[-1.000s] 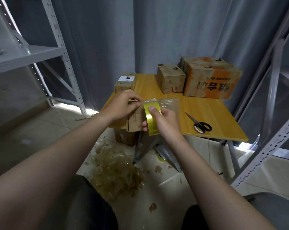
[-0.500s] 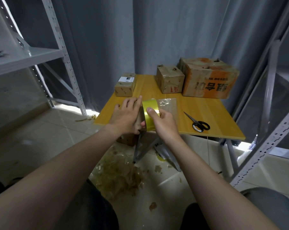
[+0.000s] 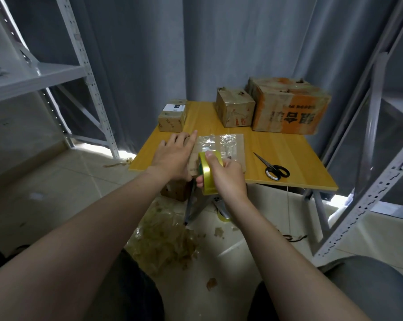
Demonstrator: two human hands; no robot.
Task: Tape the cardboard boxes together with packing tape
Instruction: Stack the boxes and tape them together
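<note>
A flat cardboard box (image 3: 232, 149) with shiny clear tape across its top lies at the near edge of the wooden table (image 3: 276, 144). My left hand (image 3: 172, 156) rests flat on the box's left part, fingers straight. My right hand (image 3: 226, 174) grips a yellow roll of packing tape (image 3: 207, 174) at the box's near edge, thumb on top of the roll. Much of the box's near side is hidden by both hands.
Black scissors (image 3: 273, 167) lie on the table right of the box. At the back stand a small labelled box (image 3: 172, 117), a medium box (image 3: 235, 110) and a large orange-printed box (image 3: 288, 105). Metal shelving flanks both sides. Crumpled tape scraps (image 3: 165, 242) litter the floor.
My left hand flattened from gripping the box to lying on its top. The tape roll moved toward me, down over the box's near edge. The box now lies further onto the table.
</note>
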